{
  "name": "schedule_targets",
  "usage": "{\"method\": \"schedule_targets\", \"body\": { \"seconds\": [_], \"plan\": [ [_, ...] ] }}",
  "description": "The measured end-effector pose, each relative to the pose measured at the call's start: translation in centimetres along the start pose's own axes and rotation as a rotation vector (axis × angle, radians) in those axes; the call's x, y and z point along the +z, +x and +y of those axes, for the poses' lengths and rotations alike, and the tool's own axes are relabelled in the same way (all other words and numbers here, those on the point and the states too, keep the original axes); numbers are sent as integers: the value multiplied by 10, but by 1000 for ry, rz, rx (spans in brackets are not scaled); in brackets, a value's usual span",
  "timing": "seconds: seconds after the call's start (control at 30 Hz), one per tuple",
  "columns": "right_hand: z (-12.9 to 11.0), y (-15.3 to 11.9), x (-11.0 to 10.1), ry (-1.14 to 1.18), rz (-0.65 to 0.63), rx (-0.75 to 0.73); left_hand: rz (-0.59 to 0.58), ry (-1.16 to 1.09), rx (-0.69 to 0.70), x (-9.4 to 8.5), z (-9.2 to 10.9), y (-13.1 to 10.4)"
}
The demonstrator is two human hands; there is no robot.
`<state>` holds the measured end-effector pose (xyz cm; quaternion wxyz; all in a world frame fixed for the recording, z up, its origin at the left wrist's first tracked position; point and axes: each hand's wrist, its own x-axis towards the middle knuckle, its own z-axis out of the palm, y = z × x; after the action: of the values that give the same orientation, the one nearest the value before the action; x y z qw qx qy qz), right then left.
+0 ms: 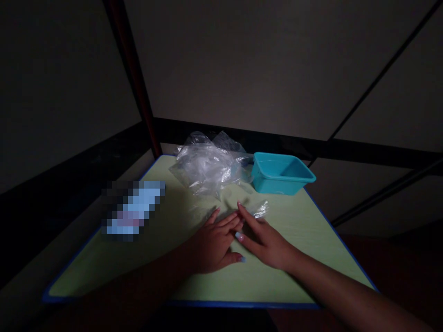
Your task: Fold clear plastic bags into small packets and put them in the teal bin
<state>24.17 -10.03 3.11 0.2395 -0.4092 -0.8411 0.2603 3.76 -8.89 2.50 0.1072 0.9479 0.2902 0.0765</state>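
My left hand point(216, 246) lies palm down over a clear plastic bag point(261, 210) on the table, its fingers stretched out and its thumb apart. From the other side comes my right hand point(268, 242), with index finger and thumb spread; its other fingers are partly hidden. The fingertips of both hands meet or overlap above the bag, which shows only around them. Whether either hand pinches the film cannot be made out. Just beyond the fingers sits a crumpled pile of clear plastic bags point(211, 166).
A turquoise plastic basin point(282, 184) stands at the table's back right, beside the pile. On the left lies a pixelated flat object point(136, 207). The pale green table point(277, 286) has a blue edge. Dark panelled walls rise behind it and at the left.
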Motion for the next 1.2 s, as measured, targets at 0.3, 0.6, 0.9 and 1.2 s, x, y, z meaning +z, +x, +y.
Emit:
{"method": "schedule_targets", "body": {
  "seconds": [0.3, 0.6, 0.9, 1.2],
  "plan": [
    [8, -1, 3, 31, 8, 96, -11, -26, 10, 5, -3, 1],
    [7, -6, 6, 12, -83, 130, -69, -45, 18, -2, 2, 3],
    [6, -3, 3, -35, -31, 155, -52, -43, 36, 7, -7, 1],
    [-1, -8, 5, -72, -57, 155, -22, -42, 38, 6, -3, 3]
  ]
}}
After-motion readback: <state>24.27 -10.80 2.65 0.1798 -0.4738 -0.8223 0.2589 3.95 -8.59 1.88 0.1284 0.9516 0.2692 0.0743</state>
